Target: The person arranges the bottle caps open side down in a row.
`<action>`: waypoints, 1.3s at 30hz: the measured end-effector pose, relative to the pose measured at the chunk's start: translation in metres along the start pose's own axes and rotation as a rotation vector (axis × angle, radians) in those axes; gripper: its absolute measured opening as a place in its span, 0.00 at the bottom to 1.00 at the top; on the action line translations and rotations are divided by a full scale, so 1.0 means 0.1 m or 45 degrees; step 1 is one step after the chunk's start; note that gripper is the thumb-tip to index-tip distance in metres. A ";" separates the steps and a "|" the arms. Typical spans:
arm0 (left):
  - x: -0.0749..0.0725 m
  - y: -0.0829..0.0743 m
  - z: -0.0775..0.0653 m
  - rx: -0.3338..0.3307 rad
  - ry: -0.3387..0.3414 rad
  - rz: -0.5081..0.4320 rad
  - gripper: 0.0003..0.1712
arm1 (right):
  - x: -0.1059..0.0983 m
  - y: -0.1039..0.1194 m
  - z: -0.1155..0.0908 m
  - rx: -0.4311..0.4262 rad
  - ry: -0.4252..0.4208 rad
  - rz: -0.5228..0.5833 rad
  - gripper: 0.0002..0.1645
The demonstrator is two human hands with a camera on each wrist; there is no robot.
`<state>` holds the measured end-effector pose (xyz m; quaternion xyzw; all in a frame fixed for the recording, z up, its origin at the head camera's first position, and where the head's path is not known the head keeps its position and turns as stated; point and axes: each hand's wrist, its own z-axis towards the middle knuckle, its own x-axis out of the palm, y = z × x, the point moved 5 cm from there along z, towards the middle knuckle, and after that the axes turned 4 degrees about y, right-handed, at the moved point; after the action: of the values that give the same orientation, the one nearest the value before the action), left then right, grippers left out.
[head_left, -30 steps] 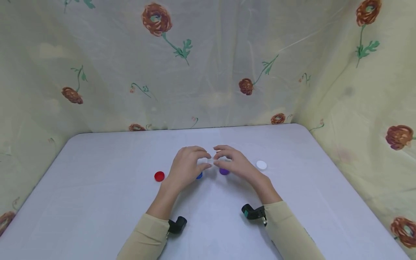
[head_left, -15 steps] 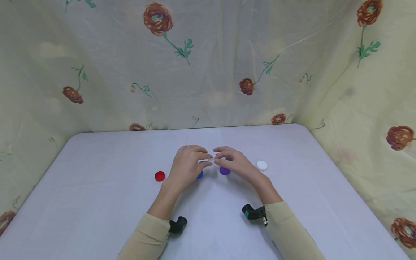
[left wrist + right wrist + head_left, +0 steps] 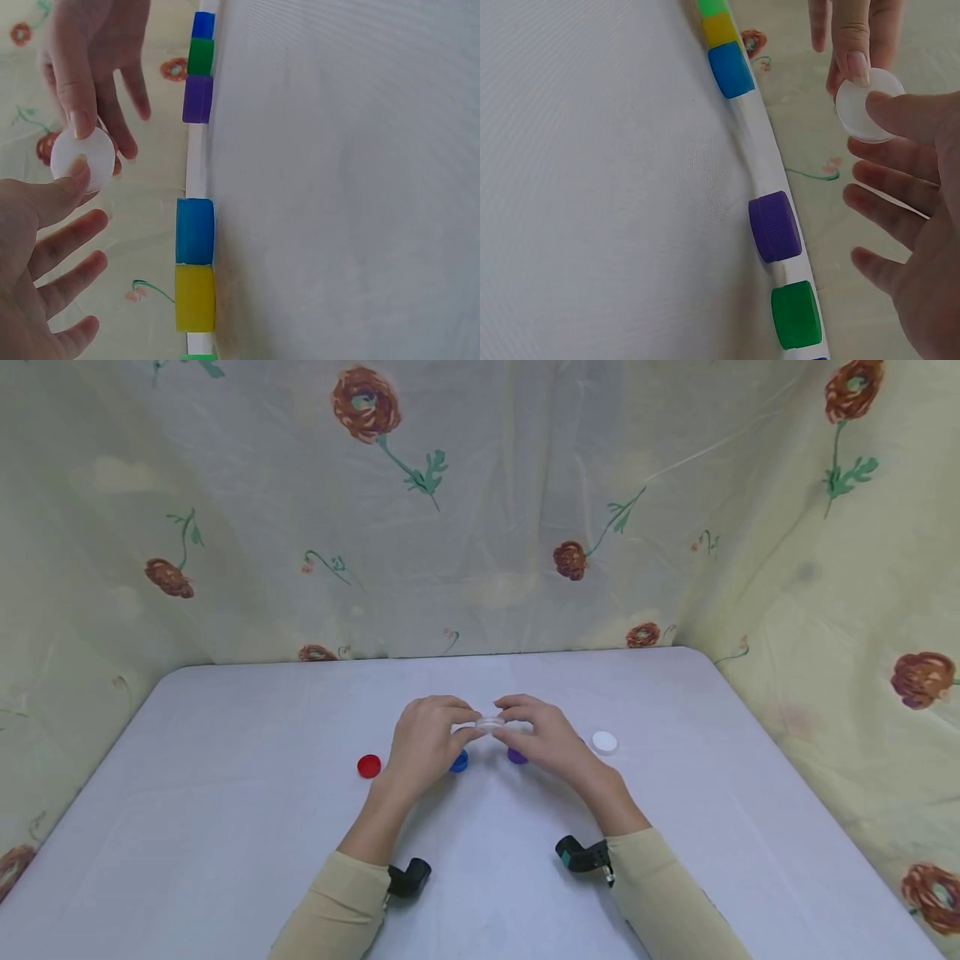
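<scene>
A thin, translucent white round cap (image 3: pixel 490 724) is held up above the middle of the table. My left hand (image 3: pixel 429 733) pinches it from one side and my right hand (image 3: pixel 542 732) from the other. In the left wrist view, both thumbs press on the flat face of the white cap (image 3: pixel 88 150), with index fingers behind it. The other fingers spread away from it, as the right wrist view also shows. Below the hands, a blue cap (image 3: pixel 459 762) and a purple cap (image 3: pixel 517 757) lie partly hidden on the tabletop.
On the white table (image 3: pixel 247 835), a red cap (image 3: pixel 368 766) lies left of the hands and another white cap (image 3: pixel 603 742) to the right. Yellow (image 3: pixel 195 298) and green (image 3: pixel 796 315) caps appear in the wrist views. Flowered cloth (image 3: pixel 480 527) hangs behind the table.
The white cap, barely seen between the fingers a second ago, now shows its round face. The fingertips of both hands have shifted around it, and more of the blue cap shows.
</scene>
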<state>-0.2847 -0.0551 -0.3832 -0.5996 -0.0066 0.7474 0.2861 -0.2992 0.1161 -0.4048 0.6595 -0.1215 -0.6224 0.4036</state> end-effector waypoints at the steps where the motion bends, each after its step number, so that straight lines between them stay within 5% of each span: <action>1: 0.00 0.00 0.00 -0.011 0.003 -0.001 0.16 | -0.01 0.01 0.00 -0.014 -0.024 -0.016 0.16; 15: 0.02 0.01 -0.01 -0.078 0.050 -0.046 0.16 | -0.07 0.10 -0.04 -0.142 -0.184 -0.100 0.07; 28: 0.03 -0.06 -0.02 0.060 0.050 0.023 0.20 | -0.05 0.03 -0.04 -0.003 -0.080 0.083 0.06; 39: 0.01 -0.07 -0.01 0.107 0.009 -0.006 0.24 | -0.02 -0.01 -0.03 0.006 0.007 0.279 0.11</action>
<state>-0.2809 -0.0494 -0.3822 -0.5896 0.0243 0.7443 0.3128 -0.2973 0.1196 -0.4046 0.6450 -0.1934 -0.5724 0.4679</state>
